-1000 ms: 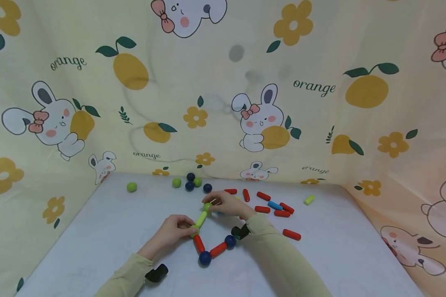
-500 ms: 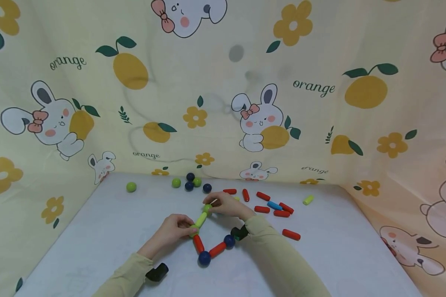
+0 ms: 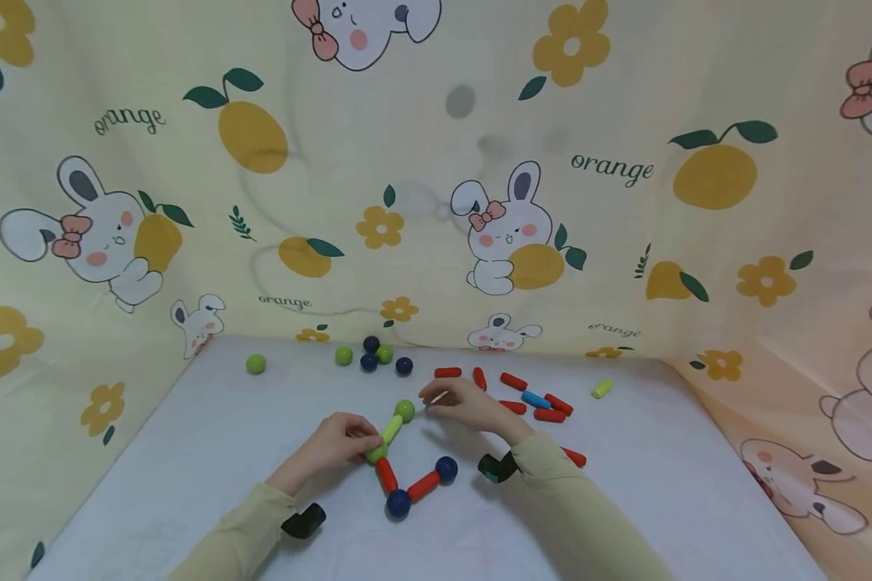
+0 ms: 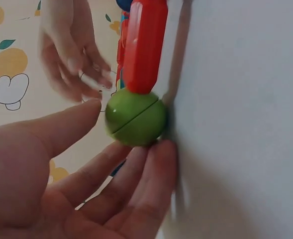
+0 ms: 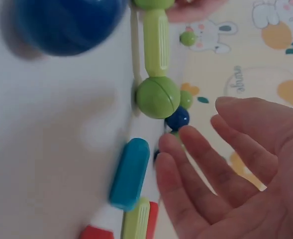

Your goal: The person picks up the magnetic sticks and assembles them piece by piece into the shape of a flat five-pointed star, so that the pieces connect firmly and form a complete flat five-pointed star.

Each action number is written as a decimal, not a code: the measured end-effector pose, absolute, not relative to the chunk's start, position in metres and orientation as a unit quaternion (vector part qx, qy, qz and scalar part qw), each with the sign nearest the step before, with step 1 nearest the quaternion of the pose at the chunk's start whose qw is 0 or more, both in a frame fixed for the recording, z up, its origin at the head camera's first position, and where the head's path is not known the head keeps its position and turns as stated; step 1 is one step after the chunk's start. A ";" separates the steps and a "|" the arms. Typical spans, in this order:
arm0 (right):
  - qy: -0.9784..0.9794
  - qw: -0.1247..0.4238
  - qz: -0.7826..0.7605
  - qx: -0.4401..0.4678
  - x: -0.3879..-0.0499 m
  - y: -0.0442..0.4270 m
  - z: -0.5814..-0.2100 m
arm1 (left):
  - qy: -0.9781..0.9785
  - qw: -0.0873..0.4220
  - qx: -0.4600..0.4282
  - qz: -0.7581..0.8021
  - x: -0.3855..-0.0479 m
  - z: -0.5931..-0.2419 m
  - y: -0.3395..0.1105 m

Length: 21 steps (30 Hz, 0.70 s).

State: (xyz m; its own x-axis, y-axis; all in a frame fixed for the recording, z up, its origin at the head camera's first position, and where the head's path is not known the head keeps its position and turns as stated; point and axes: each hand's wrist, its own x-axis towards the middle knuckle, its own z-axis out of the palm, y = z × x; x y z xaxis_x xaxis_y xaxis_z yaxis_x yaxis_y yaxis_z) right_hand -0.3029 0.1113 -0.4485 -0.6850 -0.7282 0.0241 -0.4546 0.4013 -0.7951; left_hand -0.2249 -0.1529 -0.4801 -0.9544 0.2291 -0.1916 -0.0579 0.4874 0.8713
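On the white table lies a bent chain of balls and rods. My left hand (image 3: pixel 332 444) holds the green ball (image 4: pixel 136 119) at the chain's left corner between thumb and fingers. A red rod (image 3: pixel 387 476) runs from that ball to a dark blue ball (image 3: pixel 398 504); another red rod (image 3: pixel 424 486) leads to a second dark blue ball (image 3: pixel 446 469). A light green rod (image 3: pixel 391 429) extends away to a far green ball (image 3: pixel 404 411). My right hand (image 3: pixel 472 406) is just right of that ball, apart from it, fingers spread and holding nothing in the right wrist view.
Several red rods (image 3: pixel 549 415) and a blue rod (image 3: pixel 535 399) lie behind and right of my right hand. A blue rod (image 5: pixel 130 174) is close below its fingers. Loose balls (image 3: pixel 368 362) cluster at the back, before a printed curtain (image 3: pixel 421 266).
My right hand has let go of the far green ball and moved right. The ball stays on the end of the light green rod. My left hand keeps its hold.
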 end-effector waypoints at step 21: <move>0.861 0.206 -0.381 -0.267 -0.227 0.129 -0.461 | 0.870 0.191 0.018 0.454 -0.280 -0.466 -0.129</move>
State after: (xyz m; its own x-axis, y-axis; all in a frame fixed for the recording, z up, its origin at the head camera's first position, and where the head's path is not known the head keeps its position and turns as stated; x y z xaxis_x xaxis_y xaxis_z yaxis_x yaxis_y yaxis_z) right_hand -0.2275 0.1293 -0.4612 -0.7720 -0.6174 -0.1511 -0.3027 0.5661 -0.7667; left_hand -0.2801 -0.1290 -0.4657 -0.9262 0.2050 -0.3164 -0.1419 0.5879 0.7964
